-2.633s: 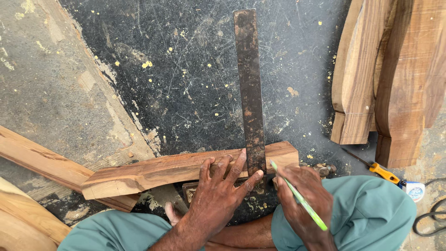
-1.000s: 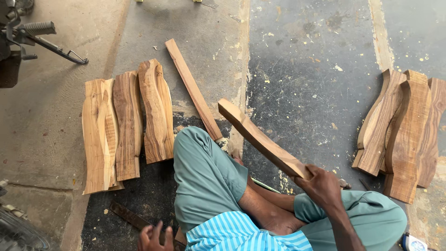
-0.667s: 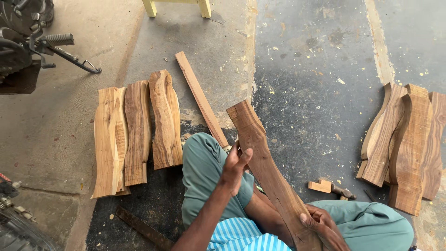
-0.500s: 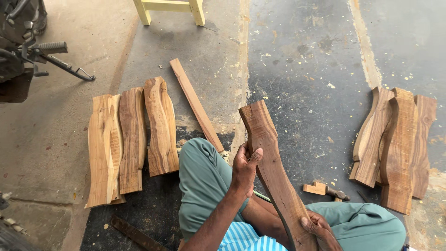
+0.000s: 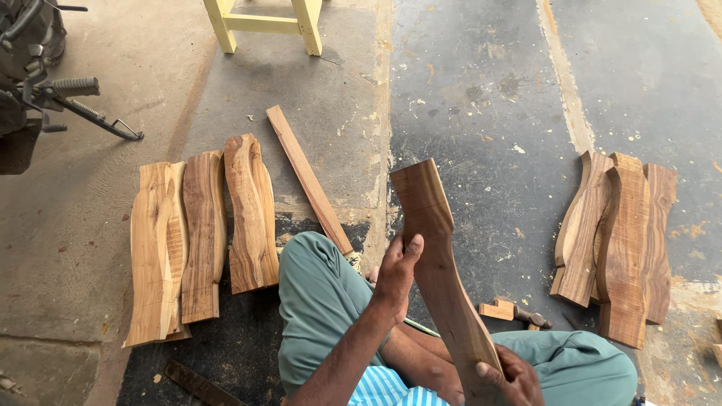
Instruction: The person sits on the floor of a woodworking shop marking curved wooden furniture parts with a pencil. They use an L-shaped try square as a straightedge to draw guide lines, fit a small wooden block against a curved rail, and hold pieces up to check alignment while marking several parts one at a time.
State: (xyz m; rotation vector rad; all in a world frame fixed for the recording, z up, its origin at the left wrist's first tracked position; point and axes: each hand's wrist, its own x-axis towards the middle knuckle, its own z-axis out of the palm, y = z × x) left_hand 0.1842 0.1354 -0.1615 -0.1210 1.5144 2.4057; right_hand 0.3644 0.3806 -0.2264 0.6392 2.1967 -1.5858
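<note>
Both hands hold a curved wooden board (image 5: 444, 278) up on end over the lap.

The left hand (image 5: 396, 272) wraps a closed grip on the board's left edge near mid-length; the right hand (image 5: 511, 376) clasps its lower end at 5 o'clock. It looks stiff, dense and fairly heavy, dry enough not to slip, best held two-handed at the narrow waist and foot. Out at 9 o'clock three shaped boards (image 5: 199, 237) lie on the floor (image 5: 489, 90) beside a thin strip (image 5: 308, 179); at 3 o'clock a stack of similar boards (image 5: 620, 244).
</note>
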